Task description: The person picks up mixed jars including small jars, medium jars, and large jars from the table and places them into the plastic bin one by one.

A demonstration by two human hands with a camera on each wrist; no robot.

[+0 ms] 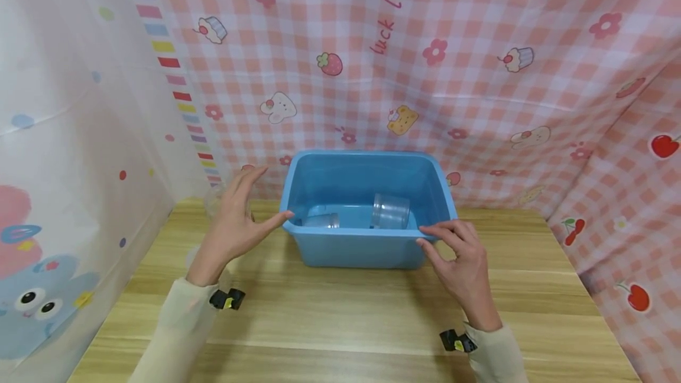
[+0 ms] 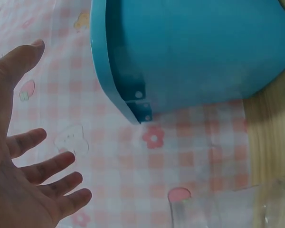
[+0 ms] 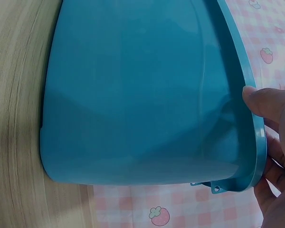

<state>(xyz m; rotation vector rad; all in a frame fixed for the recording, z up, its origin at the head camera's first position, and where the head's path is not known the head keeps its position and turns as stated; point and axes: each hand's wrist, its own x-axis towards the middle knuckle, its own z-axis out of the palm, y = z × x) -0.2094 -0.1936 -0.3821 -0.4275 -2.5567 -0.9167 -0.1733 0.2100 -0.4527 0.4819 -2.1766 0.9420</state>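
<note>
On a wooden table (image 1: pixel 340 318), the right hand (image 1: pixel 463 259) pinches a blue tub (image 1: pixel 356 253) holding clear cups (image 1: pixel 393 213), probably steadying it, the empty left hand (image 1: pixel 232 226) spread nearby.

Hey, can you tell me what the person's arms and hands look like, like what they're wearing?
Both the left hand and right hand are bare, with no gloves or rings visible. The left sleeve and right sleeve are plain, pale cream and long. Beside each cuff sits a small black device with a yellow mark; no cables show.
</note>
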